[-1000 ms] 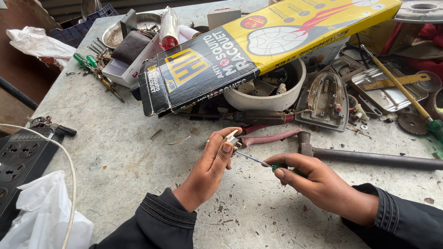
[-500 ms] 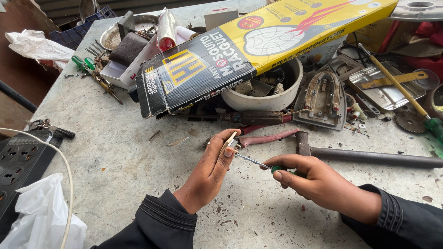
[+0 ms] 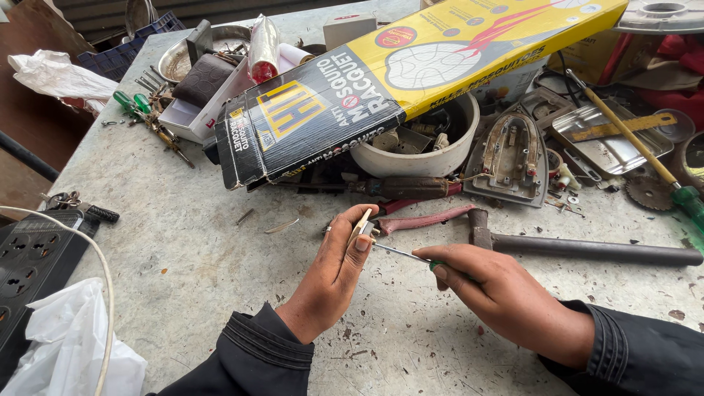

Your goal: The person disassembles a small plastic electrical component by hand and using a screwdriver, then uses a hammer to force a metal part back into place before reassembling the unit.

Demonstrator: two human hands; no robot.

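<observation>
Centrally, the left hand (image 3: 334,275) pinched a small pale part (image 3: 359,224) between thumb and fingers, holding it upright above the table (image 3: 183,271). From about four o'clock of that part, the right hand (image 3: 499,293) gripped a screwdriver (image 3: 402,254) by its green handle, the thin shaft running to ten o'clock so that its tip met the part; what the part was, I could not tell, perhaps a strip of plastic or metal. Just beyond the hands, at one o'clock, lay red-handled pliers (image 3: 429,218) and a hammer (image 3: 587,249) with its long dark handle stretched toward three o'clock. Farther off at twelve o'clock a white bowl (image 3: 418,158) of oddments sat partly under a long yellow-and-black box (image 3: 411,73). At nine o'clock a black power strip (image 3: 33,260) rested at the table's edge, with a white plastic bag (image 3: 66,345) below it at seven o'clock.
</observation>
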